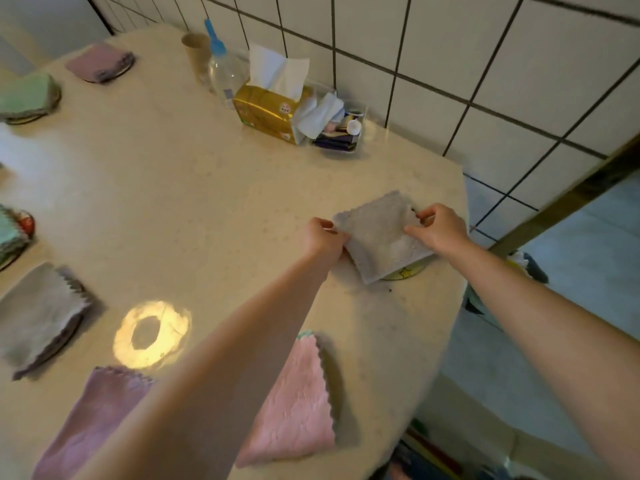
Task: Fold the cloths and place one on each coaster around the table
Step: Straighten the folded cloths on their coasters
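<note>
A folded grey cloth (377,237) lies over a round coaster (407,273) near the table's right edge; only the coaster's near rim with a yellow star shows. My left hand (323,237) pinches the cloth's left corner. My right hand (440,227) pinches its right edge. Folded cloths rest on other coasters: pink-mauve (98,61) and green (27,97) at the far left, green (8,237) and grey (38,317) along the left edge. A mauve cloth (93,420) and a pink cloth (294,407) lie near me, partly behind my left forearm.
Against the tiled wall stand a cardboard tube (195,50), a clear bottle with a blue cap (223,67), a gold tissue box (270,109) and a clear tray of small items (341,133). The beige table (180,188) ends just right of the grey cloth. A lamp's glare (152,336) shines on the tabletop.
</note>
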